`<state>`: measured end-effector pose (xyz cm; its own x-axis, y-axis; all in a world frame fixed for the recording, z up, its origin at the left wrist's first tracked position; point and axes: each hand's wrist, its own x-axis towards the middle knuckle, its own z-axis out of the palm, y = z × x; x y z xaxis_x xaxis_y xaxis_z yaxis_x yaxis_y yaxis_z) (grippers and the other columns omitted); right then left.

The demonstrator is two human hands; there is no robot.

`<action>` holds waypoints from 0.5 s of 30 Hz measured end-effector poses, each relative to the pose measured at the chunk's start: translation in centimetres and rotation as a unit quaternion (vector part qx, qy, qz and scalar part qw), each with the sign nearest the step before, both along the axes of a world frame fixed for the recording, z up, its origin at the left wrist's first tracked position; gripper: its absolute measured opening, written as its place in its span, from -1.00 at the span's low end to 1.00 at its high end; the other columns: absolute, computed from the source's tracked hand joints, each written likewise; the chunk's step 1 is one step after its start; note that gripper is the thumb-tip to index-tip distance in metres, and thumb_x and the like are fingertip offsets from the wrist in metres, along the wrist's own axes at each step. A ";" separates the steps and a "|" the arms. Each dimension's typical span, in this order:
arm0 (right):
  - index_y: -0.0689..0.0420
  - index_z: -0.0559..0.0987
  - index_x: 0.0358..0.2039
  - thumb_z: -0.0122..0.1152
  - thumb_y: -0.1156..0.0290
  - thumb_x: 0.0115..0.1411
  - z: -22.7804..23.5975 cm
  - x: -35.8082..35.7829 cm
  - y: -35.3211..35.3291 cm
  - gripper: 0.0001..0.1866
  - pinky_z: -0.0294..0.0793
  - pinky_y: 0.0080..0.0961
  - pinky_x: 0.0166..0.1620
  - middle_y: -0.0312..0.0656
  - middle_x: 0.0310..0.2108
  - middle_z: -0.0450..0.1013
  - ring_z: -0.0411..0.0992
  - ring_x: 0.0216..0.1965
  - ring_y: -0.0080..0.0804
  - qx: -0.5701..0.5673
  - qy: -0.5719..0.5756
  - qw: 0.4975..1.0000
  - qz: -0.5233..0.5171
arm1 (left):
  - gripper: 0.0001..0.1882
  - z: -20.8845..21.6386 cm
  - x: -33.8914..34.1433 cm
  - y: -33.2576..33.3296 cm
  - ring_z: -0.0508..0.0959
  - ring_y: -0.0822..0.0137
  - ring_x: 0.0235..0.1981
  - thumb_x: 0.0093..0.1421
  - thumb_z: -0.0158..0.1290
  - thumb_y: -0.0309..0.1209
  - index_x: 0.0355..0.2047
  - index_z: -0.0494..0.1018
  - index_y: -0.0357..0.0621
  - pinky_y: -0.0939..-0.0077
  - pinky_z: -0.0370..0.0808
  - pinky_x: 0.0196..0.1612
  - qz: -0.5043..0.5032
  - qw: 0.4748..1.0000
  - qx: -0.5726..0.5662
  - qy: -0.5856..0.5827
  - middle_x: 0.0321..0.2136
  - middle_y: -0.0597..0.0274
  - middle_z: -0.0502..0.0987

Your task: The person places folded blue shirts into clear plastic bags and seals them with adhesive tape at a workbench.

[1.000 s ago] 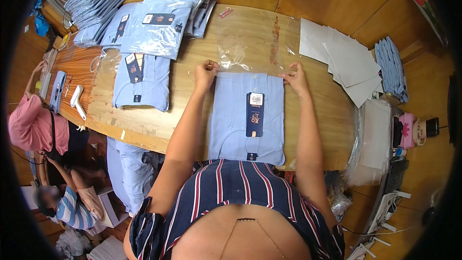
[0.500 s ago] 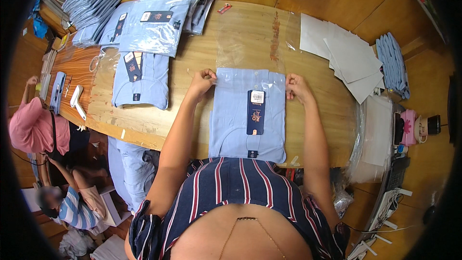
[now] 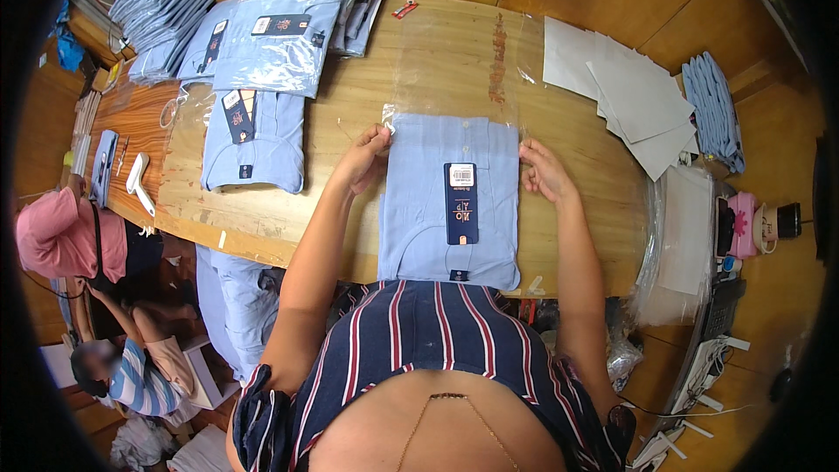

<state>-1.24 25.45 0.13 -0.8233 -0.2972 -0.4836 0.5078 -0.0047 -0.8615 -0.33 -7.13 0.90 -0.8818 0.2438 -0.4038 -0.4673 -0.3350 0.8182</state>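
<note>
A folded light-blue shirt lies in front of me, a dark blue hang tag on its chest and its neckline toward me. Beyond it a clear plastic bag is spread flat, one edge meeting the shirt's far end. My left hand pinches the film at the shirt's far left corner. At the far right corner my right hand has its fingers curled, thumb and forefinger closed at the bag's edge. The film there is hard to see.
Bagged blue shirts are heaped at the far left, beside a tall stack. Another folded shirt lies left of my left arm. White sheets and more clear bags lie right. Two people are at the left, near a white handheld tool.
The glossy film seen over the shirt has drawn back toward its far edge. My right hand has come slightly nearer and its fingers have curled more. My left hand has barely moved.
</note>
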 end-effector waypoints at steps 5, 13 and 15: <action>-0.01 0.24 -0.36 -0.09 0.13 0.15 0.6 3.6 0.0 -0.77 0.04 -0.79 -0.82 -0.40 -0.58 0.21 0.23 -0.81 -0.63 0.012 0.004 0.999 0.041 | -0.80 -0.3 4.0 -1.0 0.39 0.45 -0.34 0.19 -0.21 -0.19 -0.38 0.22 -0.03 0.48 0.39 -0.29 -0.025 0.999 0.018 0.022 -0.34 0.38 0.31; 0.07 0.23 -0.36 -0.19 0.24 0.21 0.8 11.2 -0.3 -0.82 0.07 -0.78 -0.83 -0.40 -0.73 0.16 0.19 -0.87 -0.67 0.034 0.001 0.996 0.083 | -0.77 0.2 12.2 -1.6 0.18 0.61 -0.60 0.16 -0.14 -0.16 -0.46 0.24 -0.03 0.70 0.18 -0.53 -0.004 1.000 0.001 -0.029 -0.62 0.49 0.18; 0.09 0.24 -0.37 -0.18 0.25 0.20 1.1 13.3 -0.1 -0.82 0.08 -0.76 -0.82 -0.40 -0.74 0.16 0.17 -0.87 -0.67 0.037 -0.014 0.993 0.110 | -0.77 -0.2 14.4 -2.0 0.16 0.62 -0.62 0.17 -0.14 -0.19 -0.48 0.23 -0.06 0.73 0.16 -0.54 -0.020 0.999 -0.018 -0.036 -0.67 0.48 0.15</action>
<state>12.04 25.38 1.26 -0.7279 -0.4308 -0.5334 0.5139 0.1721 -0.8404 14.04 -9.14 0.69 -0.8400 0.2617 -0.4753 -0.5378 -0.2861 0.7931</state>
